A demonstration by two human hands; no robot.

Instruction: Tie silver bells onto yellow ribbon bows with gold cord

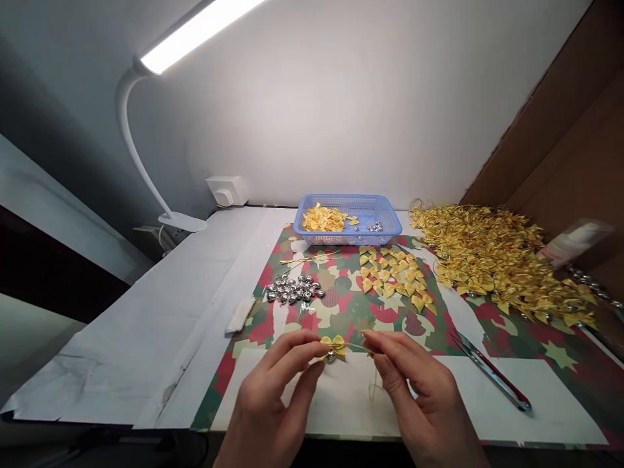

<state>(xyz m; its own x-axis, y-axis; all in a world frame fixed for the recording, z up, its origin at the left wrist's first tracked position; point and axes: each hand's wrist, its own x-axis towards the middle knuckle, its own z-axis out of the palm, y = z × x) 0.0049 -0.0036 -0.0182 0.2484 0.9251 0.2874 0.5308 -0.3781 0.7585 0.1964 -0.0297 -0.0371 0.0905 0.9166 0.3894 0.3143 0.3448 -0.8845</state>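
The person's left hand pinches at its tips a yellow bow with a silver bell along the lower edge, the right hand beside it grips the thin cord reaching from that bow, and loose bells lie beyond the left hand.

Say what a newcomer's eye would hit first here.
Probably the lamp, glaring white at upper left, then the heap of yellow bows spread along the right side. Front and centre, the left fingers hold a bow with a silver bell at its near edge, while the right fingers pinch a thin cord beside it. The blue basket stands at the back, near the wall.
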